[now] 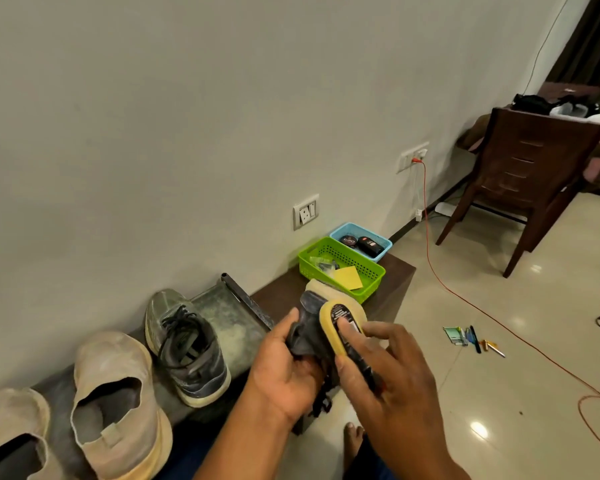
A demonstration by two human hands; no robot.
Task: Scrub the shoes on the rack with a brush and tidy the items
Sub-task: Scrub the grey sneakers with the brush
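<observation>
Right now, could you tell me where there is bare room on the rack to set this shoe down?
Bare tray between the dark laced shoe and the green basket. Crowded left: two beige shoes. The bench end holds green and blue baskets.

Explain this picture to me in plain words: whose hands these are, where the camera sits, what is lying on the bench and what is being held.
There is no machine here. A person wears one wide-angle camera on the head, so you look down at that person's own two hands. The left hand grips a dark grey shoe, lifted off the bench. The right hand holds a yellow-backed brush pressed against that shoe. On the low dark bench by the wall stand the matching dark lace-up shoe and two beige slip-on shoes, all looking dusty. Further along sit a green basket with a yellow cloth or paper, and a blue basket with dark containers, probably polish. Small items lie on the shiny floor.
</observation>
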